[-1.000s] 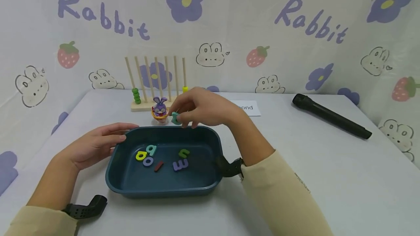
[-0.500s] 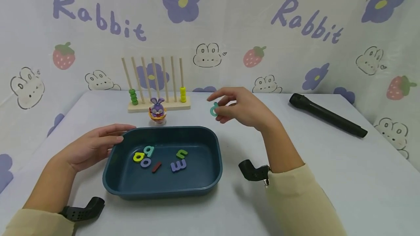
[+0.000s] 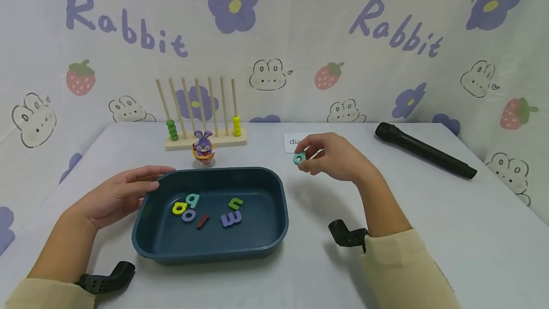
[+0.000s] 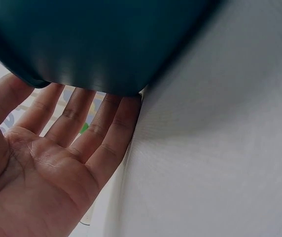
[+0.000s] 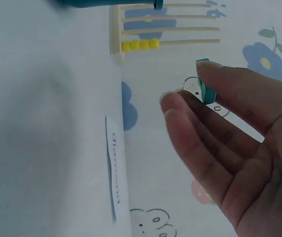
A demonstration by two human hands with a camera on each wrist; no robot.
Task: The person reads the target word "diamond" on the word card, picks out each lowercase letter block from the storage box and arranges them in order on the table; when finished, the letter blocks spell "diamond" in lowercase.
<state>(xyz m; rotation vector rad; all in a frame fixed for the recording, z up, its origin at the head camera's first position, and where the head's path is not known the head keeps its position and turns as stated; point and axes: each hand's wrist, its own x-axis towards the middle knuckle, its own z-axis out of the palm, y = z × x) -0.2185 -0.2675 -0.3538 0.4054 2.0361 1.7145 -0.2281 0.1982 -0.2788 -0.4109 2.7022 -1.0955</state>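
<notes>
My right hand point(image 3: 336, 159) pinches a teal toy letter point(image 3: 299, 158) between thumb and fingers, raised above the table in front of a white word card point(image 3: 291, 142). The right wrist view shows the same letter point(image 5: 206, 83) edge-on at the thumb tip. My left hand point(image 3: 122, 192) lies at the left end of a dark teal tray point(image 3: 210, 254), thumb at the rim and fingers stretched along the outer wall. Inside the tray lie a yellow letter point(image 3: 175, 211), a teal one point(image 3: 197, 198), a purple o point(image 3: 184, 219), a dark red bar point(image 3: 202, 221), a purple m point(image 3: 231, 223) and a green n point(image 3: 231, 203).
Behind the tray stand a purple rabbit figure point(image 3: 203, 144) and a wooden peg rack point(image 3: 182, 144) with green and yellow beads. A black microphone point(image 3: 424, 149) lies at the back right. The card reads "diamond" in the right wrist view. A printed cloth hangs behind the table.
My right hand has carried the teal letter from behind the tray rightward to the front of the word card. My left hand stays at the tray, and the letters inside keep their places.
</notes>
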